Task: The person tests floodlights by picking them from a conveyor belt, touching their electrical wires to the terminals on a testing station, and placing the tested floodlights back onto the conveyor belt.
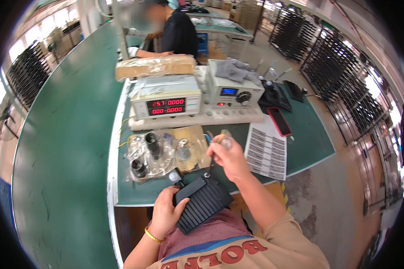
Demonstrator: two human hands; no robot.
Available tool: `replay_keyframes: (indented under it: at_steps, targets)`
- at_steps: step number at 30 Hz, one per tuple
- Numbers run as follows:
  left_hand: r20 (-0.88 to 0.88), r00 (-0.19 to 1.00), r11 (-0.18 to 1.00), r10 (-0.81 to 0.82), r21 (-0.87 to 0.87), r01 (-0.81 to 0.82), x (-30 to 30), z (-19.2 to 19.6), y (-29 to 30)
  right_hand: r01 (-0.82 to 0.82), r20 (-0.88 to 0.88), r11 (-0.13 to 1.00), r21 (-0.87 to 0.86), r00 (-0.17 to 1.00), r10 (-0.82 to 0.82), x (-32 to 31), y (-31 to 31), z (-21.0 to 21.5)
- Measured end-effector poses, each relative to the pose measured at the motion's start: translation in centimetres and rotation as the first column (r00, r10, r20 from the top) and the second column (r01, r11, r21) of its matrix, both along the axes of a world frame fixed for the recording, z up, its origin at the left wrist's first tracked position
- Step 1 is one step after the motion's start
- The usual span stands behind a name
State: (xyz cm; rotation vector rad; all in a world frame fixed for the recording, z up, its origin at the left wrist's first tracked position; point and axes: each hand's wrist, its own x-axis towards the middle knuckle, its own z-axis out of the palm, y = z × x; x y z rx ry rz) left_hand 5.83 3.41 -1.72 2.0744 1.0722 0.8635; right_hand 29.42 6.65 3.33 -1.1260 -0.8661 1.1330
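Left hand (pixel 167 210) grips black ribbed box (pixel 204 202), thumb on top; box sits at near edge of green table (pixel 137 195). Right hand (pixel 229 158) pinches thin dark stick (pixel 211 165) above box. Red-edged phone (pixel 279 121) farther right.

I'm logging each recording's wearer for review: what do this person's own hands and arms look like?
The left hand is ungloved, with a yellow, gold-looking bangle at its wrist. The right hand is ungloved too, its forearm bare below a short tan sleeve.
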Motion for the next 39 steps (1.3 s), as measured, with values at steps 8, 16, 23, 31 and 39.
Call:
replay_keyframes:
  at_steps: [8,16,23,31,39]
  targets:
    - [-0.036,0.999,0.993,-0.026,0.116,0.030,1.0,-0.9,1.3,0.116,0.353,0.992,-0.042,0.931,-0.094,0.3,3.8,-3.6]
    - [-0.047,0.999,0.987,-0.018,0.161,0.025,0.3,-1.0,2.1,0.190,0.728,0.973,-0.129,0.685,-0.037,0.3,6.1,-4.6]
    - [-0.036,0.999,0.985,-0.024,0.171,0.030,0.1,-0.9,2.1,0.126,0.761,0.938,-0.323,0.624,0.178,-0.1,7.1,-4.4]
    - [-0.038,0.999,0.988,-0.035,0.151,0.040,-0.2,-1.5,2.1,0.078,0.766,0.908,-0.412,0.569,0.299,-0.9,7.7,-4.5]
    - [-0.037,0.999,0.985,-0.035,0.167,0.041,-0.2,-2.0,2.0,0.096,0.818,0.916,-0.390,0.492,0.297,-0.8,7.7,-4.6]
